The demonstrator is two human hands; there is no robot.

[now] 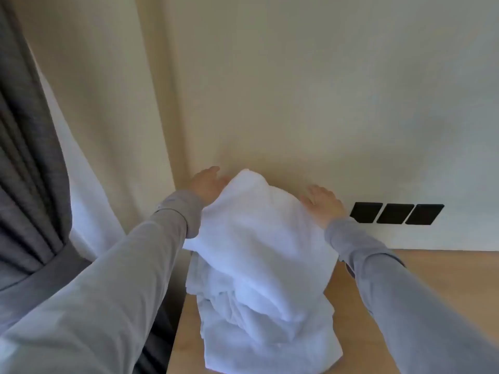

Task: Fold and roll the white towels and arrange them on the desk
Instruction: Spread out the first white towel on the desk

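A bulky white towel [259, 238] is held up in front of me above the wooden desk [442, 268], and its lower folds drape down onto the desk top. My left hand [206, 183] grips the towel's upper left edge. My right hand [322, 202] lies on the upper right edge, with the fingertips tucked behind the cloth. Both arms are in grey sleeves. The fingers of both hands are partly hidden by the towel.
A cream wall stands close behind the desk, with three black wall plates [397, 213] at the right. Grey curtains [29, 163] and a white sheer [81, 201] hang at the left. The desk's left edge [176, 333] runs down beside the towel.
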